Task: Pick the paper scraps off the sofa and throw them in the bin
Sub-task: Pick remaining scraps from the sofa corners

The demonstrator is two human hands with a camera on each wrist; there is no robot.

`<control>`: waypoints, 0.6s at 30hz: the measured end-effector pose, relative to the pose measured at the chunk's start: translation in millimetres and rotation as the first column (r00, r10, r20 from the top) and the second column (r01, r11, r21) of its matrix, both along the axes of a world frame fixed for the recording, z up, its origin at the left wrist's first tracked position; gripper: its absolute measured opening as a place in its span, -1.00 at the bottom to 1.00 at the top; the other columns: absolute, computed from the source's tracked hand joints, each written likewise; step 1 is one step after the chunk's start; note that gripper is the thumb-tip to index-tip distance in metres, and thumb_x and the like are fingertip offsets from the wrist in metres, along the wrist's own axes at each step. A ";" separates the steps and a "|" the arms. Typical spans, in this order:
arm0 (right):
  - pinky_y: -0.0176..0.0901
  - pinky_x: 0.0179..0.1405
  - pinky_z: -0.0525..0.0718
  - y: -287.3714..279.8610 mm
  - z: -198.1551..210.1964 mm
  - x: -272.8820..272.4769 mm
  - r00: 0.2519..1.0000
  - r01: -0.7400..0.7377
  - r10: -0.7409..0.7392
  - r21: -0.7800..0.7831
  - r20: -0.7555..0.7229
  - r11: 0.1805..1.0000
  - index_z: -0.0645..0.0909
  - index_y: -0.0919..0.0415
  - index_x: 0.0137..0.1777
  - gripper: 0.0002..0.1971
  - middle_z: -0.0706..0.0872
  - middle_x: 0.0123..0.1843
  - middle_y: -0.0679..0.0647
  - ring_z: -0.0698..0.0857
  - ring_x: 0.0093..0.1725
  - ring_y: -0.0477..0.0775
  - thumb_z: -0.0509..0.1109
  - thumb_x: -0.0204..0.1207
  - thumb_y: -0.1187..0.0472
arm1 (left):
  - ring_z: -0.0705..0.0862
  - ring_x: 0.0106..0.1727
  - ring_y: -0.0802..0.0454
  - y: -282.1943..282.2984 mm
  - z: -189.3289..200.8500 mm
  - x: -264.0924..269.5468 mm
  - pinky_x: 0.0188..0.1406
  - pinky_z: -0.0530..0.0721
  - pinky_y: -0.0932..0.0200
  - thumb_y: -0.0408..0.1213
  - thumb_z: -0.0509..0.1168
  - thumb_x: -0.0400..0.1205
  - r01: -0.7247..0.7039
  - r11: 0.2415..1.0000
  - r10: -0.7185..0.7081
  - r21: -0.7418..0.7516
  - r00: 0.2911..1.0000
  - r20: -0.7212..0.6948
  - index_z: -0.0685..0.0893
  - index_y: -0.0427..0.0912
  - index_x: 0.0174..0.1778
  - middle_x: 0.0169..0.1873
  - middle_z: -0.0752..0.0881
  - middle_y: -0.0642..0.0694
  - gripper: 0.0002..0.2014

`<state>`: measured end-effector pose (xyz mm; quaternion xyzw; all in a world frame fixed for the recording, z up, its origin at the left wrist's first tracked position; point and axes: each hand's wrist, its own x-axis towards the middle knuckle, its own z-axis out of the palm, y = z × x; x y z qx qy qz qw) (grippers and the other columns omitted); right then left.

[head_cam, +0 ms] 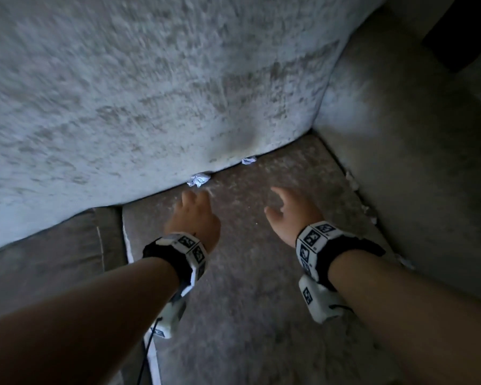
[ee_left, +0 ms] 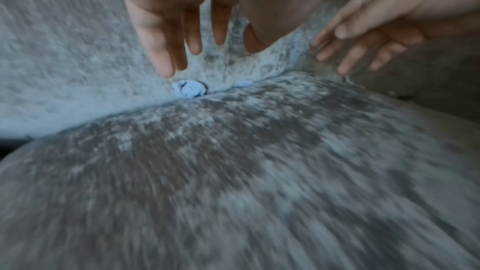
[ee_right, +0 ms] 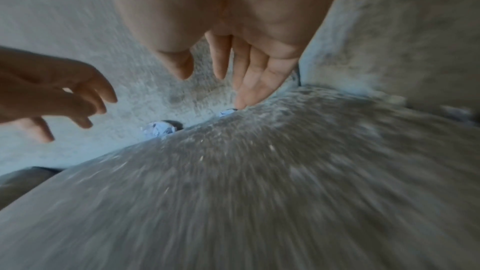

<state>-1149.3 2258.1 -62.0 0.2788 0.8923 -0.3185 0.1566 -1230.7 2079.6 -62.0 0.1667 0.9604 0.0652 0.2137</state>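
**Head view: both hands over the sofa seat, scraps in the crease**

Left hand (head_cam: pixel 195 215) hovers just short of the larger crumpled paper scrap (head_cam: pixel 198 180), fingers (ee_left: pixel 166 48) straight and slightly spread, holding nothing. Right hand (head_cam: pixel 288 211) is likewise relaxed and empty. A smaller scrap (head_cam: pixel 248 160) sits wedged further right, where back cushion (head_cam: pixel 150 93) meets seat cushion (head_cam: pixel 247 273).

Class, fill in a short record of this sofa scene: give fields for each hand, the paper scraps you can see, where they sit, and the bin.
left hand: open, empty, reaching toward larger scrap
right hand: open, empty, above seat cushion
larger crumpled scrap: wedged in crease under back cushion
smaller scrap: same crease, further right
other scraps: white bits along armrest gap
bin: not in view
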 end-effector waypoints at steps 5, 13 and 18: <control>-0.05 0.38 0.56 21.0 -26.8 -68.0 0.998 -0.058 0.057 0.049 0.038 0.997 0.38 -0.02 0.55 -0.47 0.53 0.48 0.01 0.56 0.41 0.08 0.27 0.59 -0.07 | 0.46 0.33 -0.23 19.3 -24.0 -54.7 0.10 0.56 -0.10 -0.15 0.16 0.63 0.001 0.999 -0.002 -0.039 1.000 -0.013 0.36 -0.12 0.46 0.34 0.41 -0.20 -0.55; -0.01 0.23 0.58 38.6 -92.1 -157.0 0.977 -0.003 -0.022 0.114 0.211 0.993 0.38 0.19 0.50 -0.16 0.35 0.49 0.22 0.54 0.39 0.25 0.36 0.37 -0.38 | 0.43 0.36 -0.29 60.1 -87.7 -85.8 0.29 0.48 -0.10 -0.09 0.14 0.64 -0.005 0.990 0.007 -0.140 1.000 0.012 0.37 -0.24 0.49 0.33 0.44 -0.28 -0.49; 0.17 0.38 0.42 21.6 -116.7 -170.7 0.957 -0.073 -0.002 0.246 0.291 0.967 0.01 0.27 0.68 0.03 0.09 0.64 0.39 0.22 0.56 0.42 0.14 0.44 -0.47 | 0.59 0.06 -0.38 67.0 -113.7 -87.2 0.12 0.59 -0.21 -0.16 0.32 0.51 0.005 0.978 -0.007 -0.210 1.000 -0.010 0.63 -0.39 0.14 0.02 0.60 -0.41 -0.61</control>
